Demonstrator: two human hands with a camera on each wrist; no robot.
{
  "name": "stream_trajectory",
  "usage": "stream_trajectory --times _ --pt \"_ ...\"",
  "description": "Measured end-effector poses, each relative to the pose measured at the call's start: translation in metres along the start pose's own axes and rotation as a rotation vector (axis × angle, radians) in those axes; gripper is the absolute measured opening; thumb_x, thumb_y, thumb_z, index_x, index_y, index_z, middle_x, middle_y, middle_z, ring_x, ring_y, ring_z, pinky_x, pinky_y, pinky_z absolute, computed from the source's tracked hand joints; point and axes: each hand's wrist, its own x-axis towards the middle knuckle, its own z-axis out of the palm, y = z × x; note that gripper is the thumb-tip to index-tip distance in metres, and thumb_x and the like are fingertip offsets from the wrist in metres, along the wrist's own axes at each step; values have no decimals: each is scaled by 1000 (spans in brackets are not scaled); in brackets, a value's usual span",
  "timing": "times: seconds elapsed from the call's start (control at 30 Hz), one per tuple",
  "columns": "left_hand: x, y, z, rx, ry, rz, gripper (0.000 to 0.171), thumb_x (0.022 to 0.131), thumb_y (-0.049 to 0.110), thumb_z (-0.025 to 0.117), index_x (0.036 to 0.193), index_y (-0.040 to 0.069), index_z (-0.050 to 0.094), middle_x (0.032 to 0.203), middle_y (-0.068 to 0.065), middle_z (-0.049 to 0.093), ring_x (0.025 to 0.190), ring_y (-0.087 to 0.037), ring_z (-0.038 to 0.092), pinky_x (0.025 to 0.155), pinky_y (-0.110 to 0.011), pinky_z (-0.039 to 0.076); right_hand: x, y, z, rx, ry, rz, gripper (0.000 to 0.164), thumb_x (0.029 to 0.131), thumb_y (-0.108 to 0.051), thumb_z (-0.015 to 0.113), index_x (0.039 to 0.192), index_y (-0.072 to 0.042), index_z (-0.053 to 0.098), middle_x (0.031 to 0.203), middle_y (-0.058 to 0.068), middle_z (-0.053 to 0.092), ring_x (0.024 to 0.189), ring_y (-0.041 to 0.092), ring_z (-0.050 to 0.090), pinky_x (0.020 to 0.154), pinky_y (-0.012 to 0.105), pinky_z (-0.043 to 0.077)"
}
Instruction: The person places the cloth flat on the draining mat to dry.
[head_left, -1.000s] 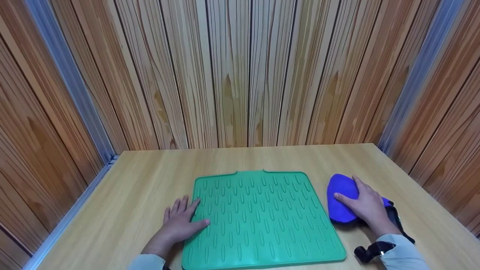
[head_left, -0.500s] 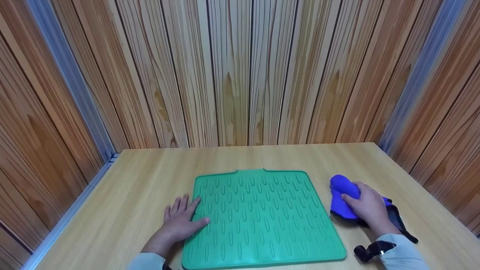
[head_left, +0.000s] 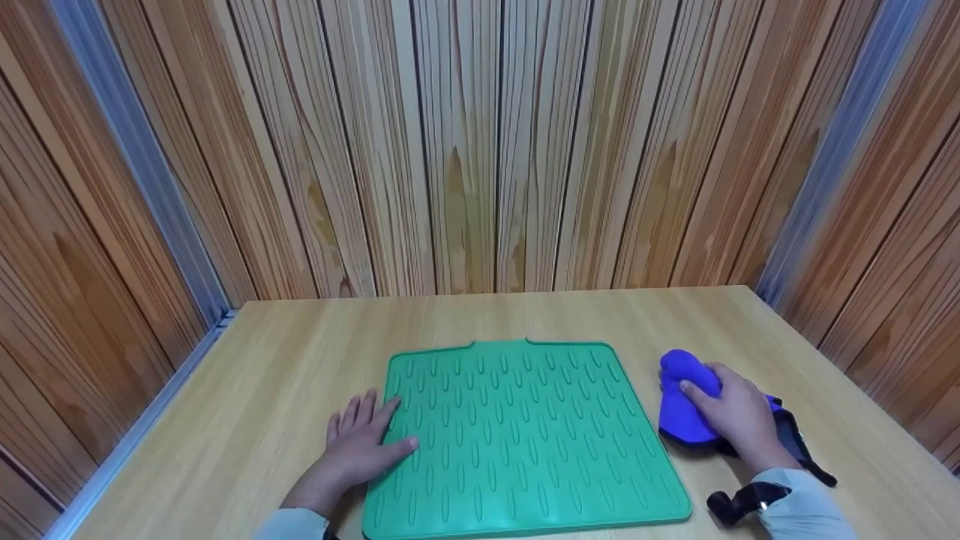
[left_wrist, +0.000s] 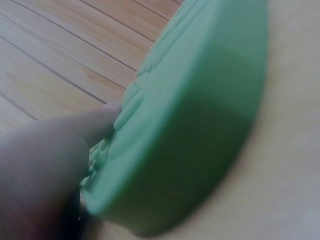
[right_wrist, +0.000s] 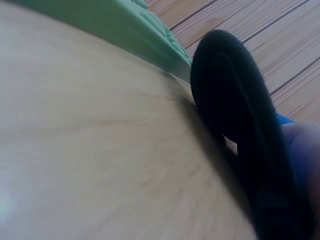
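A green mat [head_left: 517, 442] with rows of raised oval ridges and a notched far edge lies flat on the table. My left hand [head_left: 360, 446] rests spread on its left edge, thumb and index finger over the border. In the left wrist view the thumb touches the ridged top of the mat [left_wrist: 165, 130]. Right of the mat, my right hand [head_left: 739, 412] grips a soft blue fabric piece [head_left: 682, 412] with black edging and a black strap [head_left: 799, 442]. The fabric bunches up between thumb and fingers. A dark padded part [right_wrist: 230, 100] of it fills the right wrist view.
The wooden table [head_left: 322, 337] extends behind the mat and to both sides. Wood-plank walls [head_left: 465, 150] enclose it at the back, left and right, with metal posts [head_left: 142, 135] at the corners. A black wrist device [head_left: 742, 502] sits on the right sleeve.
My right hand has tightened round the blue fabric, which lay flatter a second ago and now folds into a bunched lump. The left hand and the mat have not moved.
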Motion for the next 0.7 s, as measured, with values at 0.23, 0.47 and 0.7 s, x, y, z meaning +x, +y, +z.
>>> stream_trajectory --times 0.23,0.47,0.7 --pt "1 -1 0 3 -6 -3 89 91 66 59 161 20 29 169 -19 2 152 -45 -10 114 -66 -14 0 -5 -6 -40 -17 16 85 97 -65 51 146 4 42 135 39 51 121 59 49 95 69 41" --pt "1 0 -1 5 -5 -4 89 91 66 59 161 21 29 169 -19 2 152 -46 -10 114 -66 -14 0 -9 -12 -23 -7 31 80 98 -63 52 145 1 44 133 37 54 118 56 53 92 68 44" --pt "-3 1 0 3 19 23 87 92 62 62 160 17 32 168 -23 5 152 -47 -8 114 -67 -12 1 -9 -15 11 26 46 78 98 -62 52 146 -1 44 133 36 55 117 55 55 91 66 45"
